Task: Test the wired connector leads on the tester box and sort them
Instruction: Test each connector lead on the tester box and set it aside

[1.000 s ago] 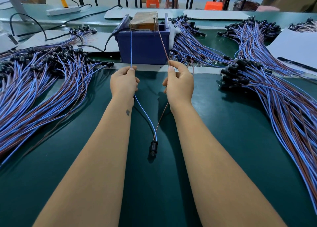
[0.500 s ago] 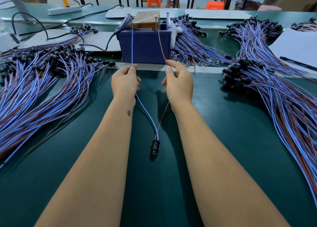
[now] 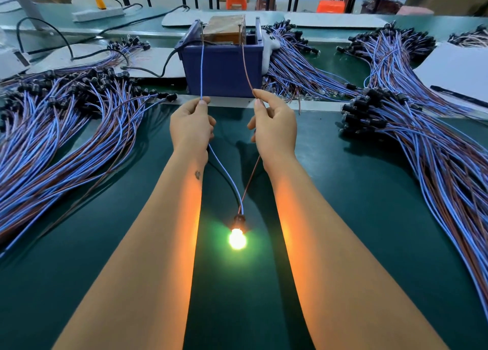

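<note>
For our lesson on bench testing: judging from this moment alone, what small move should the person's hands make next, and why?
Probably lift both wire ends off the blue tester box and carry the lead to a sorted pile. The left hand pinches the blue wire, the right hand the brown wire, and the small bulb on the black connector glows brightly, so the test looks passed.

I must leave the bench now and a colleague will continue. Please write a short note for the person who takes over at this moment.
Left hand: pinches the blue wire, held up to the tester box.
Right hand: pinches the brown wire, also run up to the box.
The lead's lamp lies on the mat between the forearms and glows, so this lead appears to pass.
Left to do: lift both wires off and sort the lead. Piles of leads lie at left and right; which pile is tested, I cannot tell.
</note>
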